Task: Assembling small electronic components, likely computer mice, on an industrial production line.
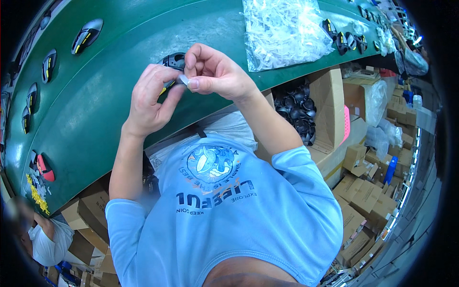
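Observation:
Just over the table's near edge, my left hand [149,98] curls round a black and grey computer-mouse shell [175,59] with a yellow strip on its side; my fingers cover much of it. Close against it, my right hand [217,71] pinches a small whitish translucent piece [184,80] between thumb and forefinger. The left fingertips come right up to that piece; whether they touch it, I cannot tell. Beyond my right hand lies a clear plastic bag [282,36] full of similar translucent strips.
Several like mouse shells [87,36] stand spaced along the green table [114,62]; more are at far right. A red-and-black shell [45,167] lies near yellow bits [38,195]. A carton [330,110] of black parts stands below right. Other people [50,241] are at both sides.

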A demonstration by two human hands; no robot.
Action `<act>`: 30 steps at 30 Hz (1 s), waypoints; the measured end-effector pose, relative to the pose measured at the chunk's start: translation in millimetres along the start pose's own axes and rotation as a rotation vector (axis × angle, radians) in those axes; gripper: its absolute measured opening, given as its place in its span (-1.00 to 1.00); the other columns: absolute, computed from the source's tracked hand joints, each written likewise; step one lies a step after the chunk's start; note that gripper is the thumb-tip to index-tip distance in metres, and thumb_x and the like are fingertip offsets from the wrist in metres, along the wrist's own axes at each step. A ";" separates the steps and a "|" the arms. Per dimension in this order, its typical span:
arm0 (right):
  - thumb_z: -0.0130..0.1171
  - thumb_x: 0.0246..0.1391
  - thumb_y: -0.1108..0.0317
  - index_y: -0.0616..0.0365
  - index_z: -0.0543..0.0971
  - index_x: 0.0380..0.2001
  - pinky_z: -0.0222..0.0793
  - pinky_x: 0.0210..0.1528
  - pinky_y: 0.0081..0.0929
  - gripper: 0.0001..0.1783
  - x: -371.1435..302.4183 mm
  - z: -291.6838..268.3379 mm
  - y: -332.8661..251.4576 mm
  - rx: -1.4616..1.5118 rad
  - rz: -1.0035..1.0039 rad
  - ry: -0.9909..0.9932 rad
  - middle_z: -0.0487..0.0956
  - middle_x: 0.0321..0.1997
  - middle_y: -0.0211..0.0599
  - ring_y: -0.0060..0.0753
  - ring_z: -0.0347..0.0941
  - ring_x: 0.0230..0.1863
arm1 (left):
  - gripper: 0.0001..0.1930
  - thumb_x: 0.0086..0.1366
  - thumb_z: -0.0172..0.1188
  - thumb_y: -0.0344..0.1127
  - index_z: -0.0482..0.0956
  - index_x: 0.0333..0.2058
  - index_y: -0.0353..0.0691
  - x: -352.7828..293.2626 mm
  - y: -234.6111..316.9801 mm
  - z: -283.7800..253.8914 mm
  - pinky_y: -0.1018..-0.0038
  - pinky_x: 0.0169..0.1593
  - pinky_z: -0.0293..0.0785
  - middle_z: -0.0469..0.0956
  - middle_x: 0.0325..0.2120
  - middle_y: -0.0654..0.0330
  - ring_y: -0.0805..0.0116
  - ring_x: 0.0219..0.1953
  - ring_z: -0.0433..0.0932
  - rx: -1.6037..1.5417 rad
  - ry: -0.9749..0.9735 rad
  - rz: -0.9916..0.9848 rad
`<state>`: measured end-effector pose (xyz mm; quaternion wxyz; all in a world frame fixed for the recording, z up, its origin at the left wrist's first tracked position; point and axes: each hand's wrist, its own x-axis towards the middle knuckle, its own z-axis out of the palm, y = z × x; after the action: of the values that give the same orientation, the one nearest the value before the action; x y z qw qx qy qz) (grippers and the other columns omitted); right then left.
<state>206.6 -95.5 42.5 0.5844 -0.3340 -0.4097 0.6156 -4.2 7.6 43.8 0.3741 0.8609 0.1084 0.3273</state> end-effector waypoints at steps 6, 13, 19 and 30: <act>0.54 0.20 0.36 0.12 0.59 -0.06 0.35 -0.35 -0.71 -0.66 6.9 18.8 22.5 -0.489 -0.398 0.368 0.68 -0.21 -0.37 -0.71 0.47 -0.34 | -0.90 0.51 0.34 -0.39 0.64 -0.15 -0.29 -14.7 1.6 22.1 0.56 -0.25 0.51 0.72 -0.27 0.20 0.58 -0.35 0.57 -0.578 0.332 -0.448; 0.71 -0.26 0.31 -0.11 0.80 -0.27 0.46 -0.23 -0.48 -0.61 14.7 18.1 14.1 -1.243 -0.882 0.340 0.79 -0.18 -0.60 -0.47 0.59 -0.30 | -0.84 0.61 0.20 -0.25 0.66 -0.06 -0.18 -18.7 24.1 33.7 0.52 -0.24 0.51 0.69 -0.24 0.27 0.50 -0.33 0.59 -1.163 0.449 -0.717; 0.61 -0.12 0.33 -0.14 0.80 -0.30 0.54 -0.23 -0.48 -0.76 20.9 14.0 3.3 -1.301 -0.832 0.303 0.78 -0.26 -0.62 -0.42 0.60 -0.32 | -0.77 0.58 0.25 -0.25 0.71 0.02 -0.28 -11.6 37.3 28.9 0.53 -0.29 0.54 0.71 -0.31 0.23 0.50 -0.40 0.59 -1.231 0.541 -0.763; 0.41 0.18 0.37 0.11 0.75 -0.29 0.54 -0.06 -0.22 -0.92 20.3 -11.3 31.1 -1.181 -0.435 0.304 0.77 -0.23 -0.28 -0.07 0.63 -0.22 | -0.21 0.11 0.62 -0.01 0.58 0.31 -0.11 -21.1 -33.3 8.1 0.11 0.32 0.39 0.64 0.19 0.14 0.04 0.24 0.52 0.548 -0.014 -0.117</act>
<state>200.8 -73.5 11.1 0.4653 -0.5920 -0.6504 0.0999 -13.1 17.1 5.7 0.1460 0.9245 0.2397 0.2579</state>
